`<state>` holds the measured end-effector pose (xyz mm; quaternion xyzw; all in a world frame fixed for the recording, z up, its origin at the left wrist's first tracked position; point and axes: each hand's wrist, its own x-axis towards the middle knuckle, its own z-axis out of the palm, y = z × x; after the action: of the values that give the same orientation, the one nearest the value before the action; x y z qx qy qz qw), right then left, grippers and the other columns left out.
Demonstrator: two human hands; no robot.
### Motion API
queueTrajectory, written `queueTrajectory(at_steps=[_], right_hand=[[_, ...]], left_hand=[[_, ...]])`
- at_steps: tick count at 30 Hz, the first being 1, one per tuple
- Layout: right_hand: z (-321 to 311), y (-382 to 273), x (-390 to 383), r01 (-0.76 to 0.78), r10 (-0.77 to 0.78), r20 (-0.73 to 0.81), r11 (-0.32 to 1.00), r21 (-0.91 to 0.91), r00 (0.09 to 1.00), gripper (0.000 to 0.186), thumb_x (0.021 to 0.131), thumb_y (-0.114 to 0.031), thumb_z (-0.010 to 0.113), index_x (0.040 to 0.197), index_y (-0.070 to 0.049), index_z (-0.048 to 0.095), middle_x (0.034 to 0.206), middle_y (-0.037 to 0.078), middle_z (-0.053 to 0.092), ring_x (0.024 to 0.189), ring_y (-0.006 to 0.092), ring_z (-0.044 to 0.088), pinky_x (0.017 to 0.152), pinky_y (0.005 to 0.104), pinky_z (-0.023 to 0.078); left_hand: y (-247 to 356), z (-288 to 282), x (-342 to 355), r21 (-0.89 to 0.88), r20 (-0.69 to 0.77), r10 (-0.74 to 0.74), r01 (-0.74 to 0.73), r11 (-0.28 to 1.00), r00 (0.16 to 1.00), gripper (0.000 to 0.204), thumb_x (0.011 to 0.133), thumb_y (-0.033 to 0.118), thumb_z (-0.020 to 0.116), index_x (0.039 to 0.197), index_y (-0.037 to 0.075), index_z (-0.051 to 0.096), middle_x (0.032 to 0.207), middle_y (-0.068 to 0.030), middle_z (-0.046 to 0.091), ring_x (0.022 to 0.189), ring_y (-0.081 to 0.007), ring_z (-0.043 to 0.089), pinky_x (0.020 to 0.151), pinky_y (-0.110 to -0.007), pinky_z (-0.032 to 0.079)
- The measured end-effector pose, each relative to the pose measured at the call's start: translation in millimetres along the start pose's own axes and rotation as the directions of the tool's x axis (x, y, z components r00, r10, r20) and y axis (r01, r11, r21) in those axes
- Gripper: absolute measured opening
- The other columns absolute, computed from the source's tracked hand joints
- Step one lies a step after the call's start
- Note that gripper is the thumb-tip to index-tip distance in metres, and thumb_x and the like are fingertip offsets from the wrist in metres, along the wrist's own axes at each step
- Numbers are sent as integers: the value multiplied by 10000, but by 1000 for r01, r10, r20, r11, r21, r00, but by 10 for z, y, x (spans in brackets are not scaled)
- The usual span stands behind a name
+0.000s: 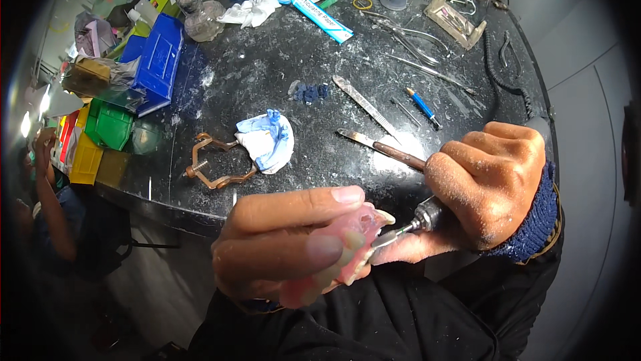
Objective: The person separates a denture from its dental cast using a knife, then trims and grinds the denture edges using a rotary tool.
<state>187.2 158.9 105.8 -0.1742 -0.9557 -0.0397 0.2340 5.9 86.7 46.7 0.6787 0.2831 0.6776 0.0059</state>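
Observation:
Just beyond the table's near edge, my left hand (pixel 260 231) is closed around a pink denture (pixel 360 231) with pale teeth along its rim. My right hand (pixel 491 181), dusted with white powder, grips a dark metal rotary handpiece (pixel 431 214). The handpiece's bur (pixel 390 235) points left and meets the denture's edge; whether it touches or sits just short I cannot tell. My right thumb stretches below the bur toward the denture. Beyond my hands lies a white and blue plaster cast (pixel 272 141) joined to a brass articulator frame (pixel 193 171).
A wooden-handled knife (pixel 394 152), a metal scraper (pixel 364 104) and a blue-handled tool (pixel 420 105) lie on the powdery black table (pixel 220 94). Pliers (pixel 414 41) rest farther back. Blue bins (pixel 160 61) line the left side. A coiled cord (pixel 497 81) runs along the right edge.

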Motion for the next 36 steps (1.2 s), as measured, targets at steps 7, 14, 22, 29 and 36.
queueTrajectory(at_steps=[7, 14, 22, 29, 36], right_hand=[[10, 11, -15, 26, -27, -28, 999, -40, 999, 688, 519, -719, 700, 588, -55, 534, 435, -27, 308, 327, 103, 325, 341, 263, 200], [-2, 17, 2, 41, -47, -62, 995, -92, 997, 688, 544, -737, 680, 574, -65, 535, 438, -34, 295, 329, 97, 296, 351, 259, 187], [2, 22, 5, 35, -43, -57, 992, -124, 997, 689, 517, -719, 706, 582, -54, 538, 438, -30, 304, 329, 94, 309, 350, 248, 207], [-85, -50, 73, -58, 54, -93, 998, -39, 994, 698, 467, -702, 725, 576, -58, 480, 454, -5, 351, 341, 144, 389, 352, 272, 259], [-167, -60, 51, -121, 150, -27, 878, 463, 988, 650, 582, -470, 830, 943, 45, 665, 432, -6, 478, 357, 92, 510, 363, 221, 351]], left_hand=[[82, -49, 16, -64, 70, -153, 158, 985, 986, 359, 643, -127, 753, 942, -15, 591, 991, -205, 584, 725, -177, 660, 621, -223, 590], [67, -52, -36, -96, 56, -154, 159, 983, 986, 344, 645, -129, 751, 927, -6, 595, 996, -211, 584, 714, -180, 664, 614, -239, 590], [77, -100, 7, 18, 93, -168, 167, 986, 981, 275, 603, -93, 783, 828, -17, 643, 1014, -201, 580, 719, -184, 670, 627, -233, 584], [30, -98, 22, 322, 150, -80, 28, 946, 985, 605, 650, 236, 839, 1147, 82, 529, 964, -73, 427, 703, -113, 542, 513, -173, 531], [67, 2, 13, -239, 96, -282, 298, 924, 954, 620, 607, -103, 784, 1093, -30, 407, 1051, -211, 556, 883, -226, 647, 698, -258, 578]])
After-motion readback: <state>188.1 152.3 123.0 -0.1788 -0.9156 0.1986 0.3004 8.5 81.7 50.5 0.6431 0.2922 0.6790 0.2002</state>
